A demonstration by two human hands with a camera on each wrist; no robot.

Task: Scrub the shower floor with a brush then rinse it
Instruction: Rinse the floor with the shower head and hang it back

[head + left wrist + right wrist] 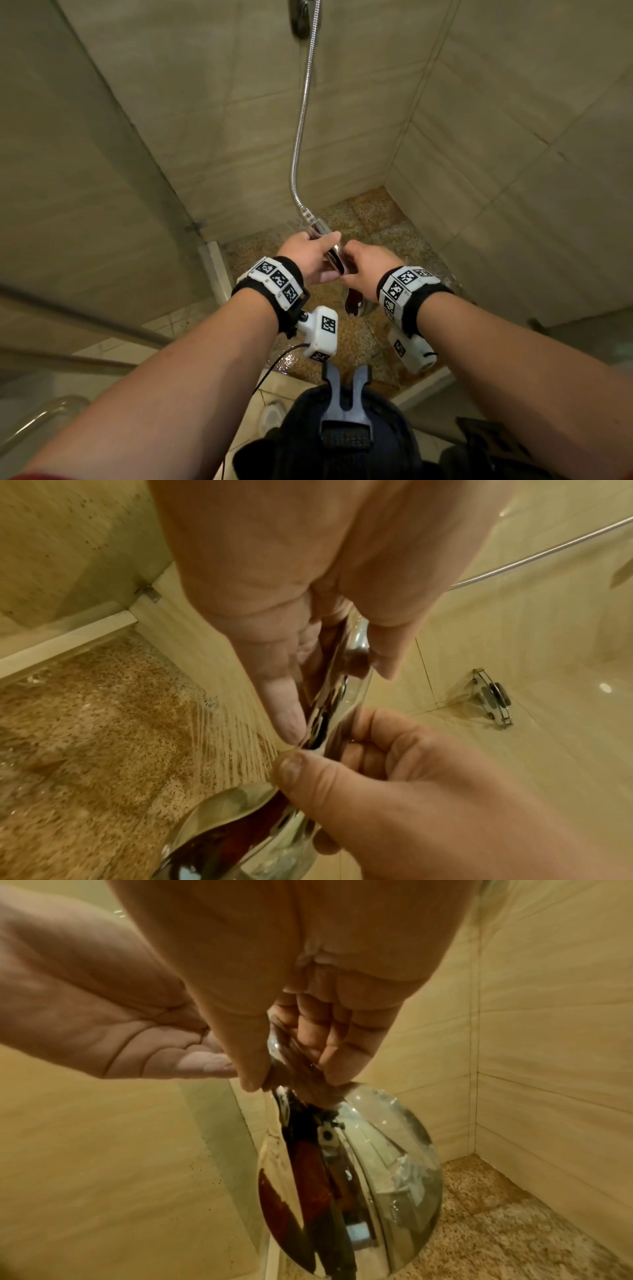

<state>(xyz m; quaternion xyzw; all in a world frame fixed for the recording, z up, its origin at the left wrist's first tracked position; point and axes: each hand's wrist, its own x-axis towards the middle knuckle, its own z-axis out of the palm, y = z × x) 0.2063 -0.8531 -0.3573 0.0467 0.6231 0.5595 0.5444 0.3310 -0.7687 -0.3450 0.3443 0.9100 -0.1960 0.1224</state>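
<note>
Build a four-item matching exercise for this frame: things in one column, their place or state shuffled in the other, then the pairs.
Things:
1. shower head
2. shower hose
3. shower floor
4. left hand

Place or state:
A. wet, brown speckled
B. hangs down the back wall
C. grips the handle nearest the hose
D. chrome, held by both hands, spraying

Pairs: 1-D, 2-B, 3-A, 4-C. The right hand grips nearer the head.

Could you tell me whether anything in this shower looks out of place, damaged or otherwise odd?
Nothing stands out. Both hands, left and right, grip the chrome shower head; water sprays onto the speckled floor, which is wet as rinsing would leave it. The hose hangs intact. No brush is visible.
</note>
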